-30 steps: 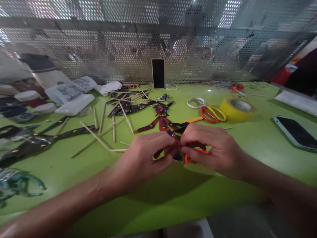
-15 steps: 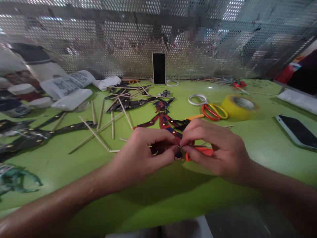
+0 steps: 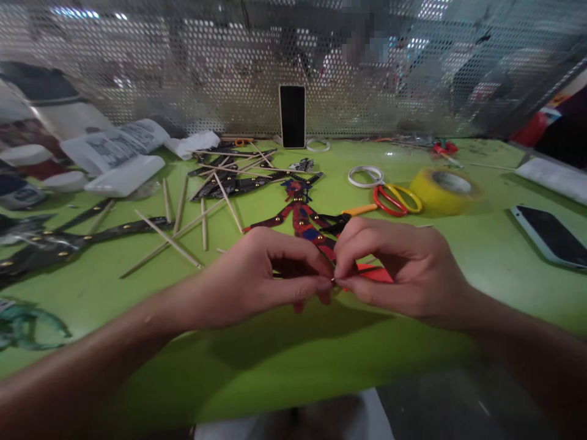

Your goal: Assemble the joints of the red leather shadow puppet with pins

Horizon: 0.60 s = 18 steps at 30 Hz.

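Both hands low and close together at the near side of the green table (image 3: 275, 360), fingertips meeting. Left hand (image 3: 250, 278) and right hand (image 3: 403, 269) each pinch, thumb to forefinger, at a small metal fastener (image 3: 333, 280); only a glint shows, so what else lies between the pads I cannot tell. The red-and-blue jointed puppet (image 3: 300, 217) lies just beyond, head away from the person, its lower leg running in under the fingers; the foot is hidden.

Risks, as I judge them: the fastener is tiny, and a slip of either pinch could send it onto the table or over the near edge. Twisting it hard might tear the puppet's thin-looking limb around the hole; uneven pressure could leave the joint stiff or loose. Both hands cover the work, so a misaligned piece might go unnoticed.

Clutter adds to it. An orange-red object (image 3: 373, 273) sits behind the right fingers, easily nudged. Red-and-yellow-handled scissors (image 3: 395, 200) lie farther out, near the yellow tape roll (image 3: 443, 190). To the left, wooden sticks (image 3: 204, 226) lie crossed; a sweeping forearm could scatter them or drag the puppet's outstretched arm.
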### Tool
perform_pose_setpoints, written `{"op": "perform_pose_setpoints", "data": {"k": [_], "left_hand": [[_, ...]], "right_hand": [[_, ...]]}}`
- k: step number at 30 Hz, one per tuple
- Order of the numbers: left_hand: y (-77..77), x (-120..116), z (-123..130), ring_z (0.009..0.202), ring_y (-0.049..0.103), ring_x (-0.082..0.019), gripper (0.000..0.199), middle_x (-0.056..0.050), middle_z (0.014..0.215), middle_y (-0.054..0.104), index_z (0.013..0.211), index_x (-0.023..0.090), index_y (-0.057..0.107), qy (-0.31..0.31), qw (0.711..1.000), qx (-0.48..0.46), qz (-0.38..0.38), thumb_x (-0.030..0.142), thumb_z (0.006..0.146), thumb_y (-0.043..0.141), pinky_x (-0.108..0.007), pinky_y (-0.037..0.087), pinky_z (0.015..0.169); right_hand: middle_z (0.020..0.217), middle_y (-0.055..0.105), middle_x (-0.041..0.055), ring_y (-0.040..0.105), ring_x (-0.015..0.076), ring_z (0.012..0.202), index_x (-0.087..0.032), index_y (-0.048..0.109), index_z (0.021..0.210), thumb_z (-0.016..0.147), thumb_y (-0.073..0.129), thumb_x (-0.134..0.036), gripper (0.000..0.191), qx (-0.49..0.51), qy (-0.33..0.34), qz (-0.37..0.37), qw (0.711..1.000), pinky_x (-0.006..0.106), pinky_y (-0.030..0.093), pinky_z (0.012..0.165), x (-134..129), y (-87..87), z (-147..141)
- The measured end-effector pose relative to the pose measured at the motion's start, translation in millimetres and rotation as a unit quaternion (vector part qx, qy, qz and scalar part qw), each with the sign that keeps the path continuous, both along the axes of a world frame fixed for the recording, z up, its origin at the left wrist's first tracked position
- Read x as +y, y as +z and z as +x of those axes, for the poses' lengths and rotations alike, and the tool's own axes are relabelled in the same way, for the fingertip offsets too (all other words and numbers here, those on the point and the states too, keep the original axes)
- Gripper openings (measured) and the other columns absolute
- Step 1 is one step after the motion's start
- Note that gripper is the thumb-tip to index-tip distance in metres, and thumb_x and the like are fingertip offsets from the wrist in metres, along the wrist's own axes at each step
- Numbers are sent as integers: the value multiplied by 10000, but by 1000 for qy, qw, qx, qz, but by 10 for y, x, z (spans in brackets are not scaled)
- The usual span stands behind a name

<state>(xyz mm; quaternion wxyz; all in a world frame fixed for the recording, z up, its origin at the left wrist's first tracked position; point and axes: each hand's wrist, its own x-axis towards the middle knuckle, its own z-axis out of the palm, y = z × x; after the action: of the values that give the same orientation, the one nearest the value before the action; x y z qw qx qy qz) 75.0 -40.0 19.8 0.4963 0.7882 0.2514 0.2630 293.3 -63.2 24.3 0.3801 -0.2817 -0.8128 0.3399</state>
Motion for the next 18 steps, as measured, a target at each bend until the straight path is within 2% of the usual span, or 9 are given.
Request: {"op": "perform_pose_setpoints", "data": {"k": [4,6,13,18], "left_hand": [[-14,25,-16,556,652,-64,82,28,671,710,815,164,739,-13,1000,0,-25,123,870,695,-101,513,521],[-20,26,-19,557,652,-65,89,22,688,718,812,161,736,-9,1000,0,-27,123,877,688,-107,518,524],[-29,26,1,554,622,-58,108,40,622,666,794,147,718,8,1000,-7,-8,118,887,673,-107,499,537],[-32,54,8,564,591,-34,121,44,636,654,794,126,700,1,1000,2,-24,142,907,659,-81,472,557]], "right_hand": [[851,638,13,613,110,730,-162,686,862,850,696,-108,56,-9,10,-68,998,249,497,636,30,4,24],[856,635,14,609,107,735,-157,683,851,855,699,-120,40,-18,8,-78,997,241,499,642,37,10,24],[863,621,21,610,109,754,-150,663,839,858,640,-59,96,-34,-39,-16,999,239,495,658,-5,-23,-32],[857,645,26,623,126,767,-161,685,833,867,667,-108,65,-13,-49,-10,999,258,496,663,-9,-54,-31]]}}
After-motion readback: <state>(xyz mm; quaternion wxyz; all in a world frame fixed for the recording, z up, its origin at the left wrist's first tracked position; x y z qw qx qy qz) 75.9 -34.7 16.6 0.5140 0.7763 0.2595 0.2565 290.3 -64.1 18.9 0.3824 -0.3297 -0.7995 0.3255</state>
